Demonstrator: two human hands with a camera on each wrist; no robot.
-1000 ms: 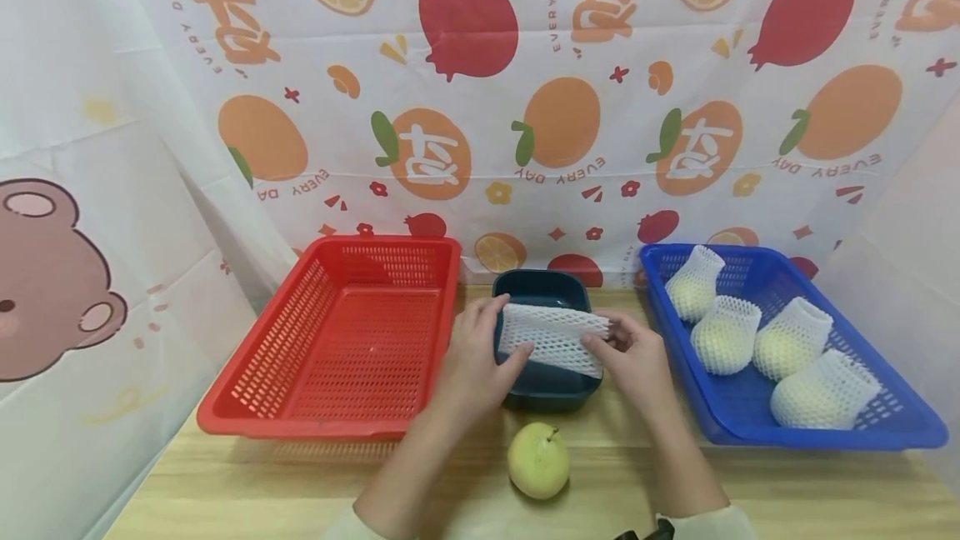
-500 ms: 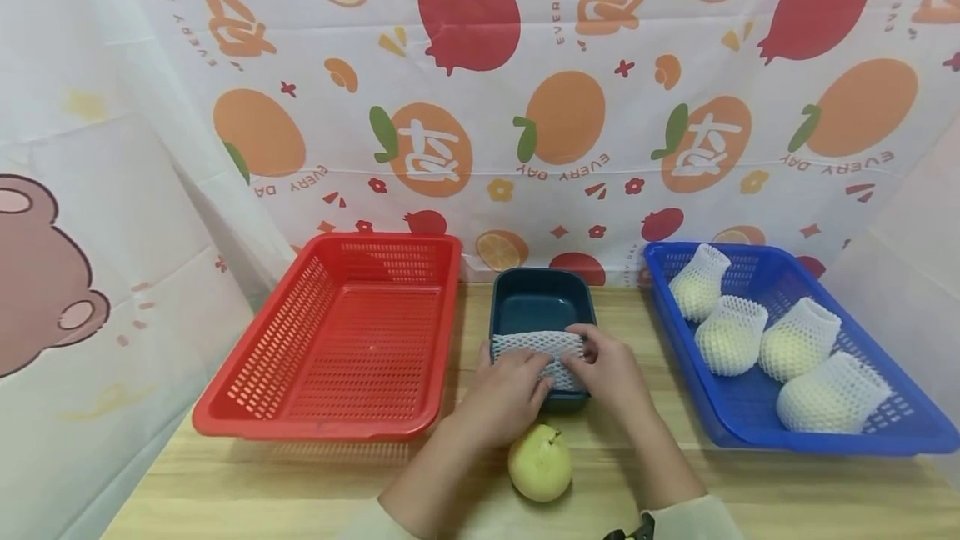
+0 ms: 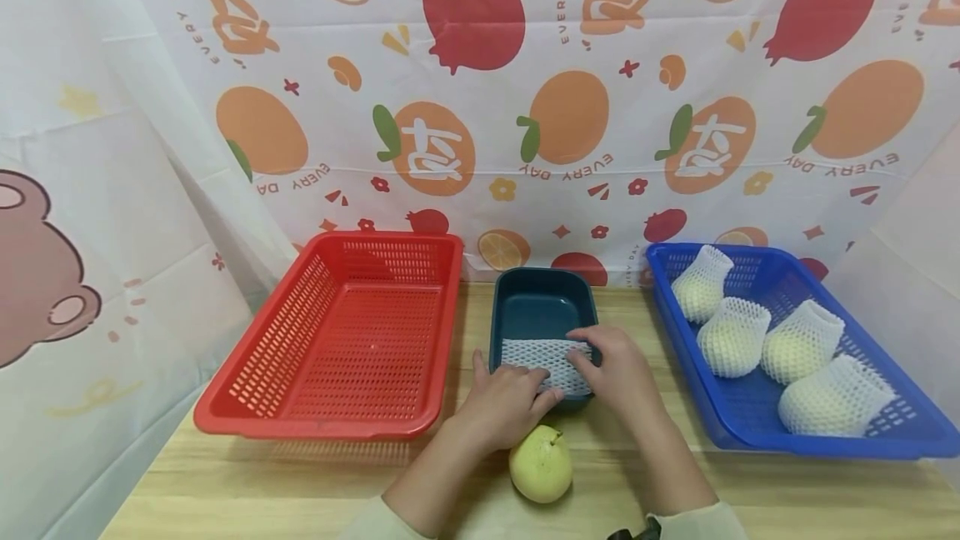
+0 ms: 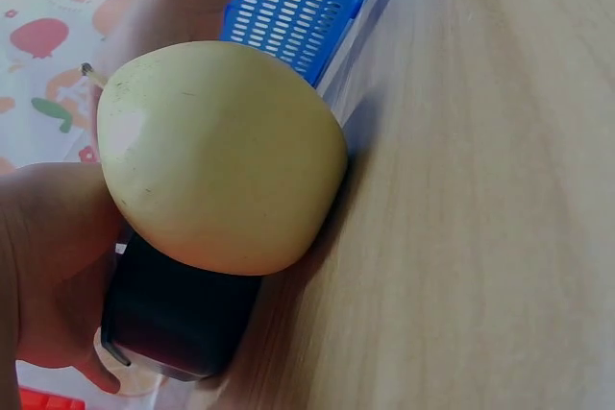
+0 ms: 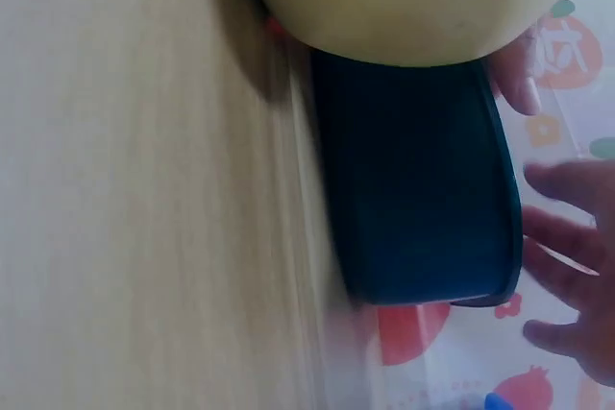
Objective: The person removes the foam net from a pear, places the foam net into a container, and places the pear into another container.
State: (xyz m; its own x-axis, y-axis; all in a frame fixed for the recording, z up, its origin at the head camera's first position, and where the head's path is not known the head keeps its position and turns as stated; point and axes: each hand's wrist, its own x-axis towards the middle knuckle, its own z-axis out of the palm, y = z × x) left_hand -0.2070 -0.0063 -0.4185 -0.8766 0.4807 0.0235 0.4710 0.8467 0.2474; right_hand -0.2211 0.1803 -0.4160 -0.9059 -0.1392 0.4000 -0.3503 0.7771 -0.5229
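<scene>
A white foam fruit net (image 3: 543,352) lies flat in the near part of a dark teal container (image 3: 546,307). My left hand (image 3: 498,408) rests over the container's near left rim, fingers spread on the net's lower edge. My right hand (image 3: 617,369) reaches over the right rim, thumb and fingertips on the net's right side; the right wrist view shows its fingers (image 5: 567,261) spread apart. A yellow-green pear (image 3: 541,465) with a short stem sits bare on the table, just in front of the container. In the left wrist view the pear (image 4: 221,156) partly covers the container.
To the left stands a red plastic basket (image 3: 315,427) with nothing in it. A blue basket (image 3: 750,437) on the right holds several net-wrapped pears (image 3: 733,340). The wooden table (image 3: 247,498) ends at a fruit-print cloth (image 3: 495,123) behind.
Both hands have lowered the foam net from above the container into its near part. The left hand has moved nearer and down, and the fingers have loosened from the net.
</scene>
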